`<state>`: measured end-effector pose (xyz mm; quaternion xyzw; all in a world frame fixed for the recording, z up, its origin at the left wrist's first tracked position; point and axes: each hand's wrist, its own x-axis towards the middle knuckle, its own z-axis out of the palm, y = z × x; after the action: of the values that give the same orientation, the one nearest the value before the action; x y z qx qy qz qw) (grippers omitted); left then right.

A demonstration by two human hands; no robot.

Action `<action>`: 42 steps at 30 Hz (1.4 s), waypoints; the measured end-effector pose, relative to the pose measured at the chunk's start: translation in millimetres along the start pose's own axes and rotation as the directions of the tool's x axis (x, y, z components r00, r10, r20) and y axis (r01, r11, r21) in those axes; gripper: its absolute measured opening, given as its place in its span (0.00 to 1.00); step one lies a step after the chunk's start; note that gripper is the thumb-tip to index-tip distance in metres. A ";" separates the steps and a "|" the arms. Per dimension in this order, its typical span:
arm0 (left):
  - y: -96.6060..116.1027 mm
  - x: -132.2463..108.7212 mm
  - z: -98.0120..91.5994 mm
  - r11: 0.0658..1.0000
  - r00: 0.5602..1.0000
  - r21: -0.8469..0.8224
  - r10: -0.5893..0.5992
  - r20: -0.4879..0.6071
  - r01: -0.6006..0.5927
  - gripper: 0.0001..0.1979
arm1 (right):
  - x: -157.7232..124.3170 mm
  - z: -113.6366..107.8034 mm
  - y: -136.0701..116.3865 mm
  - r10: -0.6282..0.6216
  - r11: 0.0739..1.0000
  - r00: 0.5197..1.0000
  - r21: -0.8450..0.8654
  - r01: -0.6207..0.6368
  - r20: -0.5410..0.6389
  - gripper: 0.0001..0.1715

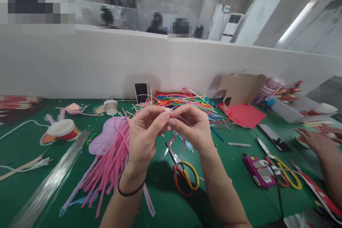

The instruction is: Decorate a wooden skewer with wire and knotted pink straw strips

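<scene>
Both of my hands are raised over the green table, fingertips meeting at a small pale pink piece (168, 110). My left hand (146, 131) is closed, pinching that piece between thumb and forefinger. A thin wire (187, 121) runs out through the closed thumb and fingers of my right hand (194, 124) and curves down along the palm. Exactly how wire and piece join is hidden by the fingertips. Below the hands lie scissors (178, 160) with red and yellow handles, blades slightly apart. Pink pipe cleaners (112, 167) spread beside my left wrist, partly over a lilac fan-shaped piece (103, 139).
A bundle of straight wires (58, 171) lies at left, near a paper cup (64, 129). Behind are twine (110, 107), a phone (141, 92) and colourful sticks (184, 103). At right are red paper (243, 114), a purple device (258, 171), more scissors (290, 174) and another person's hand (312, 140).
</scene>
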<state>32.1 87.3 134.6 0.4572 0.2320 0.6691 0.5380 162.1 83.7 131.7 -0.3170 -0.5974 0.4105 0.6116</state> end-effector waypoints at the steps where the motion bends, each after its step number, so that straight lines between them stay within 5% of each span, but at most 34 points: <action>1: -0.1 -0.4 -0.3 1.000 1.000 -0.003 0.003 0.005 -0.003 0.04 | 0.2 -0.1 -0.1 -0.008 1.000 1.000 0.009 0.008 -0.001 0.10; 25: -2.8 0.4 -1.8 0.996 0.997 0.041 0.075 0.007 -0.075 0.03 | 2.3 -2.3 5.3 -0.026 0.995 0.998 0.093 0.020 0.060 0.09; 31: -3.4 1.2 -3.3 0.998 0.998 0.008 0.066 0.017 -0.066 0.03 | 6.9 -11.8 -7.6 -0.116 0.983 0.990 -0.131 0.126 0.079 0.05; 36: -5.1 1.1 -1.6 0.996 0.996 0.016 0.088 0.011 -0.088 0.03 | 14.2 -22.7 -30.7 -0.241 0.864 0.956 -0.412 0.290 0.168 0.01; 42: -8.7 -1.4 2.2 0.980 0.985 0.107 0.170 -0.017 -0.167 0.02 | 21.1 -28.8 -44.8 -0.277 0.755 0.918 -0.527 0.390 0.284 0.04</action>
<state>38.4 88.3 128.1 0.4943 0.2343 0.7050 0.4514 195.1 84.5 178.5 -0.3337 -0.7948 0.1234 0.4917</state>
